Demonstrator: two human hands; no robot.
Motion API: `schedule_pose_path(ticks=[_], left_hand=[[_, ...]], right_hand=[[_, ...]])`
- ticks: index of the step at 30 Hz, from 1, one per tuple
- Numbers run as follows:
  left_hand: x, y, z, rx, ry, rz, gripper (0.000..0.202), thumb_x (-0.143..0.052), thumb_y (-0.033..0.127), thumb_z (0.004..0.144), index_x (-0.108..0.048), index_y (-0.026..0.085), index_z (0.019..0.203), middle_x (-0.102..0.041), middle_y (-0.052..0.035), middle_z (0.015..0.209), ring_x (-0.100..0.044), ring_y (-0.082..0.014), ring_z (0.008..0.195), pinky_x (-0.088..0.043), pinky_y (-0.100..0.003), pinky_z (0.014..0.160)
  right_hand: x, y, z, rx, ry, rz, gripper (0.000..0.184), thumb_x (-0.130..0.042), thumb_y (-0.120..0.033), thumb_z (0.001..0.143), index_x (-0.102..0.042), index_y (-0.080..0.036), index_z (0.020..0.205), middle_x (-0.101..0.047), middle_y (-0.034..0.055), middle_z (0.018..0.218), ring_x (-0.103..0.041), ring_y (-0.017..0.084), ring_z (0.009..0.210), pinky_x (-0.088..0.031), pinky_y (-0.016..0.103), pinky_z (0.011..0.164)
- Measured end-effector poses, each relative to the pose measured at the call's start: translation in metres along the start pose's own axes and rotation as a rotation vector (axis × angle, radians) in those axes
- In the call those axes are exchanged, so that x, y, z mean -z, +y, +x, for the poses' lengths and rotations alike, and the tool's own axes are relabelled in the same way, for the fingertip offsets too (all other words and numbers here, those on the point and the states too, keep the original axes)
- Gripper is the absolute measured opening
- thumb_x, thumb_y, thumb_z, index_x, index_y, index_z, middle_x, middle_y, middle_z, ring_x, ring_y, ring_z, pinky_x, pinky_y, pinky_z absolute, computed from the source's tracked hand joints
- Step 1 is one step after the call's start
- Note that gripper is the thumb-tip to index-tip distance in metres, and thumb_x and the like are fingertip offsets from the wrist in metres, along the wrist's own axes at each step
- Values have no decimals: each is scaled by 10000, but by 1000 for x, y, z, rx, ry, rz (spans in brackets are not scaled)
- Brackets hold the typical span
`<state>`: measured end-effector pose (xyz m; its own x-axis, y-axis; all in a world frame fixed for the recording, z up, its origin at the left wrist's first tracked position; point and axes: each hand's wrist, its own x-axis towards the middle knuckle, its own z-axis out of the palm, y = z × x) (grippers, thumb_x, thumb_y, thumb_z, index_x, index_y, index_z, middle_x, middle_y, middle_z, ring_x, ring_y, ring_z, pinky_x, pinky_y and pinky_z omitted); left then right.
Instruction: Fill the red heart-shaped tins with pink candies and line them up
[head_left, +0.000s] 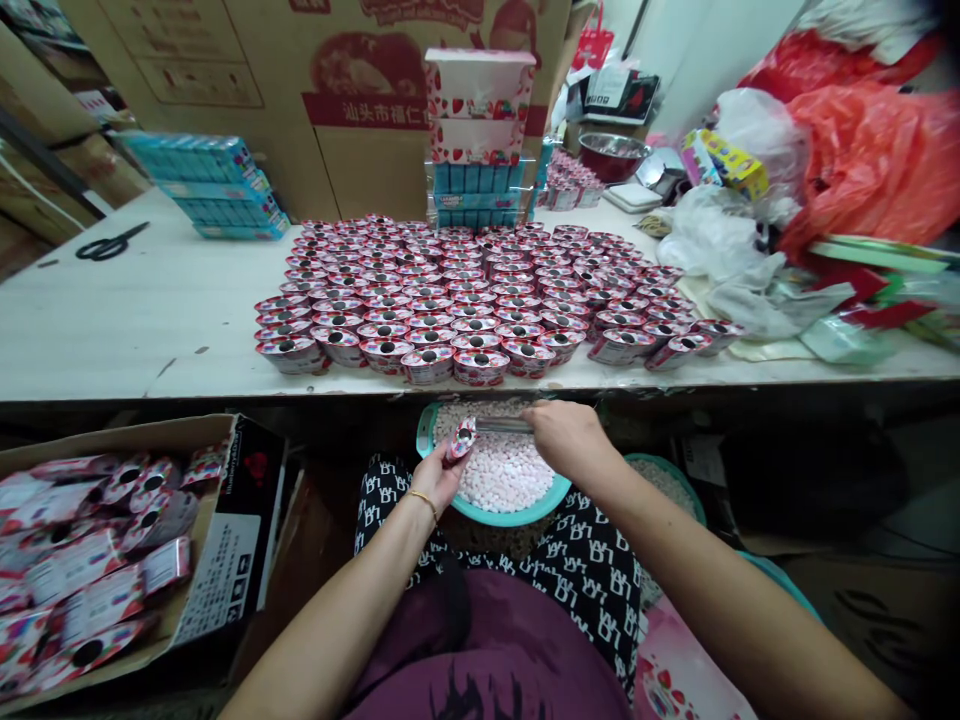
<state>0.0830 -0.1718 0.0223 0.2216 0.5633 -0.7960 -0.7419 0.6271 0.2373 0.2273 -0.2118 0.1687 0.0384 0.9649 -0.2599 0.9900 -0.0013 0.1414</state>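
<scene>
My left hand [437,478] is closed around a small red-and-white printed packet [463,438] with a dark round opening in its top. In my right hand [564,432] is a metal scoop [499,425], its far end close against the packet. Both hands are over a turquoise basin [517,517] that sits at my lap. Many small pale pink and white candies [506,470] fill the basin. Whether anything lies in the scoop, I cannot tell.
Rows of similar packets [480,365] stand on the white table [112,320]. A cardboard box [202,570] of packets is at lower left. Scissors [111,243], blue packs [217,190], stacked display boxes [480,110] and plastic bags [862,170] lie around. Another basin [667,480] stands at right.
</scene>
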Motion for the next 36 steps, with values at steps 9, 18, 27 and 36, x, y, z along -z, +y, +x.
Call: schedule_pose_path(ticks=[9, 18, 27, 36], left_hand=[[8, 3, 5, 121, -40, 93, 100, -504, 27, 740, -585, 46, 795, -628, -122, 739, -627, -177, 680, -550, -249, 555], [12, -7, 7, 190, -52, 64, 185, -446, 33, 757, -573, 48, 892, -626, -130, 768, -635, -182, 703, -519, -186, 483], [17, 1, 3, 151, -66, 58, 139, -443, 57, 770, -572, 51, 821, -616, -118, 701, -629, -166, 653, -514, -177, 473], [57, 128, -40, -182, -176, 40, 207, -482, 113, 783, -583, 45, 951, -643, -159, 869, -641, -204, 778, -539, -201, 532]], right_hand=[[-40, 33, -16, -203, 10, 46, 373, -341, -208, 814, -569, -333, 1081, -629, 15, 989, -588, 156, 830, -404, 235, 626], [-40, 5, -23, -10, 162, -77, 353, -358, -165, 813, -557, -254, 1090, -617, 52, 861, -552, 144, 767, -354, 239, 613], [-40, -1, -23, 57, 245, -70, 359, -376, -136, 791, -593, -250, 1054, -615, 43, 788, -548, 147, 722, -353, 242, 604], [-72, 18, -16, 150, 537, 242, 362, -372, -160, 790, -594, -254, 1059, -650, 3, 897, -608, 115, 778, -450, 185, 614]])
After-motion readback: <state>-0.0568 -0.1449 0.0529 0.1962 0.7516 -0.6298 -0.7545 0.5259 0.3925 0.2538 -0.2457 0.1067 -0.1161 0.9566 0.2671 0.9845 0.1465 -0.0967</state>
